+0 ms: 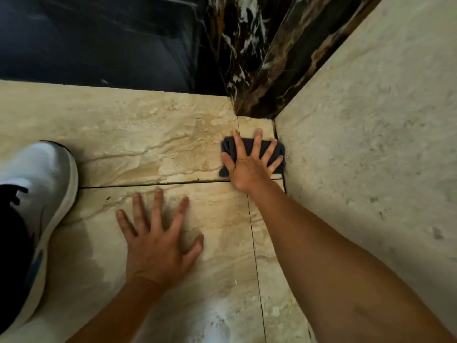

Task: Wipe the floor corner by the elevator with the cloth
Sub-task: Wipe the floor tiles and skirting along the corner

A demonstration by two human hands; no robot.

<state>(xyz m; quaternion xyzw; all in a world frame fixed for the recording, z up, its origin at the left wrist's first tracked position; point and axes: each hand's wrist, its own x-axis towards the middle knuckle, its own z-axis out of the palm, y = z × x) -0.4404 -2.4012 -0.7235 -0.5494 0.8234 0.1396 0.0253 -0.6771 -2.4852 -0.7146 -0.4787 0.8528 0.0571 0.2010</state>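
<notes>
A dark blue folded cloth [228,147] lies flat on the beige marble floor [148,144], tight in the corner where the floor meets the pale stone wall [371,144]. My right hand [249,162] presses down on the cloth with fingers spread wide. Only the cloth's left part and strips between my fingers show. My left hand [158,233] rests flat on the floor tile nearer to me, fingers apart, holding nothing.
A black-and-white veined marble door frame [257,70] stands just behind the corner. The dark elevator door [99,40] fills the top left. My white shoe [42,194] sits on the floor at the left. Dark grout lines cross the tiles.
</notes>
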